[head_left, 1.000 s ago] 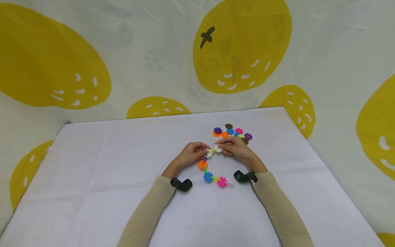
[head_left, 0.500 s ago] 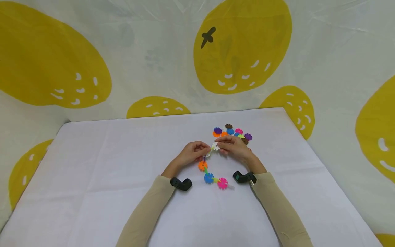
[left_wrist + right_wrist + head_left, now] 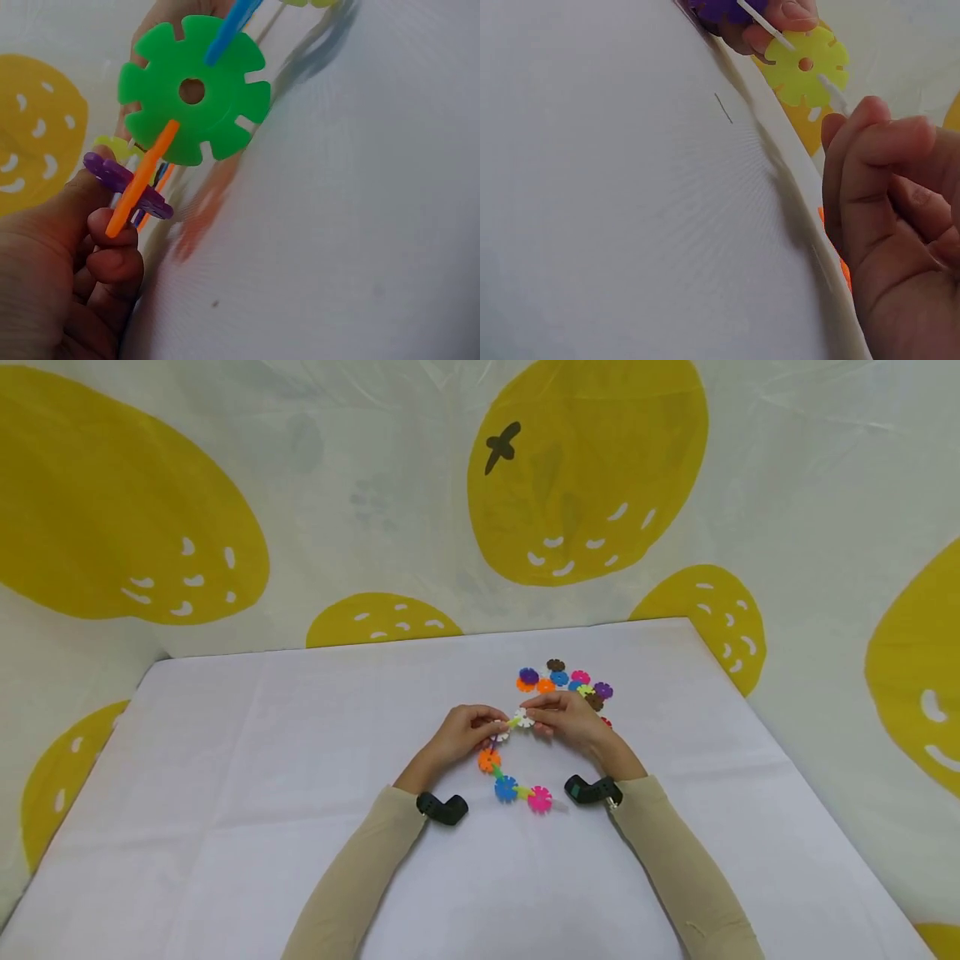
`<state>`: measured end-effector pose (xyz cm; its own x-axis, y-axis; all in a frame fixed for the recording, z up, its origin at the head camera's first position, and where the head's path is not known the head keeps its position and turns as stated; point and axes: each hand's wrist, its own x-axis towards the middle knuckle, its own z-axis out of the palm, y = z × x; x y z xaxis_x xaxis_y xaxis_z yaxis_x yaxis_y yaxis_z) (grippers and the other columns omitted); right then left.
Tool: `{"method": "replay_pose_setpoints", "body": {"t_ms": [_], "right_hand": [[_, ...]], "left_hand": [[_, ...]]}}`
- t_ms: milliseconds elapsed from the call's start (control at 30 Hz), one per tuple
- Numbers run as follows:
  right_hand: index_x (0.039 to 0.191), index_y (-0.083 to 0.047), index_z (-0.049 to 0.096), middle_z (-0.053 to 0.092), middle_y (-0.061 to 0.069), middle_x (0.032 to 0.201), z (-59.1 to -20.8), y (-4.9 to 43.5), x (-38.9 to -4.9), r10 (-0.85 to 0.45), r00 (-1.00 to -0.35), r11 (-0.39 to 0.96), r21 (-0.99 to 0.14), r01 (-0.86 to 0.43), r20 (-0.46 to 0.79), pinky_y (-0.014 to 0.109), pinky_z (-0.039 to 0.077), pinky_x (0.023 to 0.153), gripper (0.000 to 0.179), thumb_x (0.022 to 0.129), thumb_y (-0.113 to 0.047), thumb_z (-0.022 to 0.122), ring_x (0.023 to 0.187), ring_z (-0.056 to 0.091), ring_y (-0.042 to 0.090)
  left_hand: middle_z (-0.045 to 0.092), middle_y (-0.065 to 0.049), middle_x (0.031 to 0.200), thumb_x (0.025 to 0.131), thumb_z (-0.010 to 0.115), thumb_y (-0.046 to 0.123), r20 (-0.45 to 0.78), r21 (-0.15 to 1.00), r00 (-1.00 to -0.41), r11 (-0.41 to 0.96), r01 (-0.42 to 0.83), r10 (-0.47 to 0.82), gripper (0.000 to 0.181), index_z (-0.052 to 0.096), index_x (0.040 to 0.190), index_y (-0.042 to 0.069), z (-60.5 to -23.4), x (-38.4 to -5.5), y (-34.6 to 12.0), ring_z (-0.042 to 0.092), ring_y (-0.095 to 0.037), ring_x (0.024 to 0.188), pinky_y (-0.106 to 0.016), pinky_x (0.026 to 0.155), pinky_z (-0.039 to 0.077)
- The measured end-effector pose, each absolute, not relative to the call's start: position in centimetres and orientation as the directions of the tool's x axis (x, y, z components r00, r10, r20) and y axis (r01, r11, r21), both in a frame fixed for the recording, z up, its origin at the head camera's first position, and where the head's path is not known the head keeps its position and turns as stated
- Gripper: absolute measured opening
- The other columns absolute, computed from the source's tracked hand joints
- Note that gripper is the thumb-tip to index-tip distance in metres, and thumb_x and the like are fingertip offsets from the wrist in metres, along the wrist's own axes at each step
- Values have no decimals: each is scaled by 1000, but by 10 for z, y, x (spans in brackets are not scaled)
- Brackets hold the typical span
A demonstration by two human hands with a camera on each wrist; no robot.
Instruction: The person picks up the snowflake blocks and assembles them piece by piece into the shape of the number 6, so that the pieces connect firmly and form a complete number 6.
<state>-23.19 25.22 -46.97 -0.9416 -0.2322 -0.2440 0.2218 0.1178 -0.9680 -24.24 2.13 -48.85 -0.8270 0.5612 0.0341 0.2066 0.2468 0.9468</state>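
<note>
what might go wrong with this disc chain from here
Tugging could unhook it: the left hand pinches one white disc, the right hand another, with a yellow-green disc slotted between.

Lifting may twist or drop the pink disc near the chain's near end, since the discs join only at narrow slots.

Loose discs lie close beyond the right hand, so it might knock them.

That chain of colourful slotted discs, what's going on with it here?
A person's left hand and right hand hold a chain of multicoloured round slotted plastic discs. The right hand pinches a white disc at one end; the left hand grips the chain further along. More discs lie clustered beyond the right hand on the white cloth-covered table.
</note>
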Motion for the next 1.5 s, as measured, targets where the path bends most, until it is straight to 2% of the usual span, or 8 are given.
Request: {"method": "replay_pose_setpoints", "body": {"t_ms": [200,367,533,700,933,1167,1300,1500], "right_hand": [[115,15,61,69,2,82,-469,252,-232,-255,-934,65,-969,240,-249,16,48,57,26,94,1,61,57,54,9],[106,4,68,69,2,83,-470,253,-232,-301,-917,-63,-954,294,-262,15,47,57,15,95,2,58,60,54,8],[101,-4,70,66,2,85,-472,255,-231,-353,-893,-153,-924,350,-280,13,48,60,18,97,3,53,61,54,7],[103,-3,68,66,2,86,-472,255,-231,-364,-891,-163,-924,347,-271,14,49,62,17,97,2,54,63,56,7],[98,-5,68,66,3,84,-470,250,-230,-301,-914,-130,-938,322,-272,17,52,63,15,96,3,55,62,56,9],[107,4,61,66,4,85,-469,248,-229,-281,-931,-147,-948,283,-234,18,49,60,12,96,5,55,62,54,11],[106,1,65,65,2,86,-470,248,-230,-279,-933,-130,-953,273,-230,16,48,59,13,97,2,55,60,52,9],[105,-7,71,63,2,88,-472,248,-232,-281,-934,-88,-964,253,-219,16,47,59,15,97,-6,58,60,50,10]], "left_hand": [[63,0,70,94,66,17,70,939,-824,241,244,562,22,72,106,0,-490,-244,21,51,-7,57,-20,54,43],[65,-2,73,93,66,17,100,923,-830,261,283,548,21,73,105,1,-489,-245,21,51,-7,58,-19,55,42],[67,-4,77,93,67,17,125,914,-830,262,309,544,21,73,106,1,-488,-244,21,51,-6,61,-19,57,42],[67,-5,76,92,68,16,125,921,-837,252,297,532,20,73,105,1,-487,-243,22,51,-6,59,-19,56,42],[67,-5,76,92,68,16,112,922,-850,265,282,515,20,73,105,2,-487,-243,22,52,-7,58,-19,55,42],[69,-7,84,93,67,17,128,916,-857,272,295,499,20,73,105,2,-488,-244,23,53,-6,64,-19,59,44],[67,-5,78,92,69,18,86,936,-844,247,250,529,21,72,106,3,-488,-244,21,54,-8,61,-21,57,45],[66,-1,82,93,69,25,41,938,-830,266,225,556,22,72,106,7,-486,-243,21,56,-10,66,-22,62,47]]}}
